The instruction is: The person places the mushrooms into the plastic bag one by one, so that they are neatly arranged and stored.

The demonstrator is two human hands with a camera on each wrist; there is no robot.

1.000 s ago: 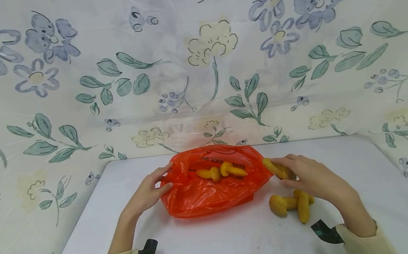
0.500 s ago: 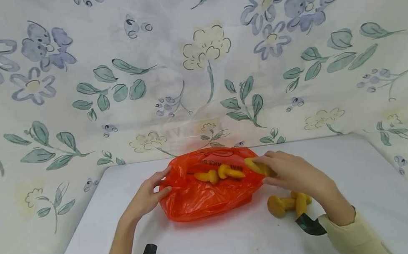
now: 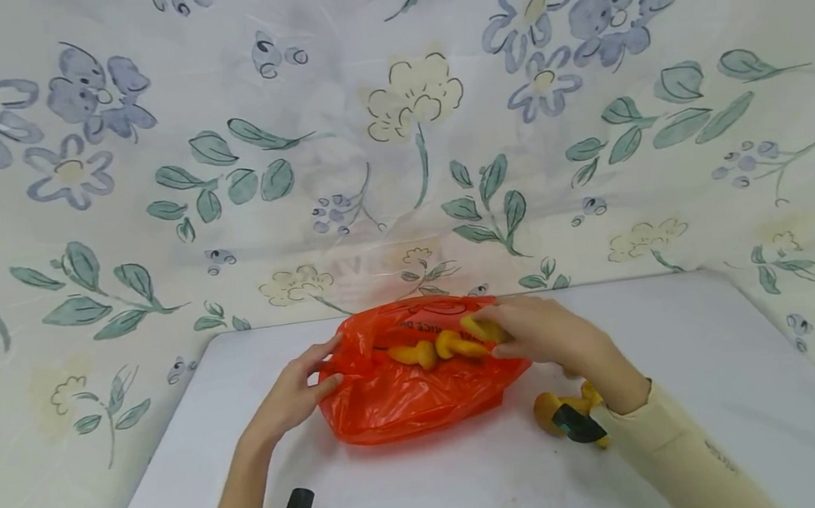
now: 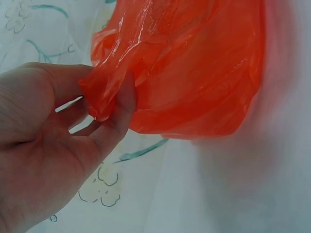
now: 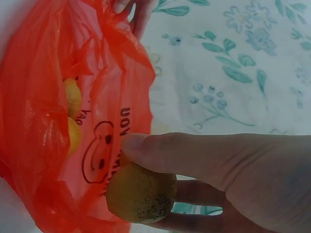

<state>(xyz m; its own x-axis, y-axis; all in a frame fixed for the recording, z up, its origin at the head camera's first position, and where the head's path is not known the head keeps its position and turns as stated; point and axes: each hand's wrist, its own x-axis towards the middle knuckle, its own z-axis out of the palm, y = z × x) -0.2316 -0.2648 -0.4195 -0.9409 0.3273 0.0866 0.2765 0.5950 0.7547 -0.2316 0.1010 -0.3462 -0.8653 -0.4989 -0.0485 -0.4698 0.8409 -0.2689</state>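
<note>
A red plastic bag (image 3: 417,404) with dark print lies on the white table, its mouth spread toward me. My left hand (image 3: 291,393) pinches the bag's left edge between thumb and fingers, the film bunched up in the left wrist view. Inside the bag lie two yellow mushrooms (image 3: 422,354). My right hand (image 3: 549,338) holds another yellow mushroom (image 5: 141,194) by thumb and fingers, over the right side of the bag's mouth. Its rounded cap shows dark specks in the right wrist view.
More yellow mushrooms (image 3: 546,410) lie on the table (image 3: 435,494) right of the bag, partly hidden behind the right wrist's black mount (image 3: 578,425). A flower-patterned cloth (image 3: 397,163) hangs behind the table and along its sides.
My right hand has carried its mushroom leftward, from beside the bag to over its opening. The left hand keeps its hold on the bag's edge. The head view has shifted slightly.
</note>
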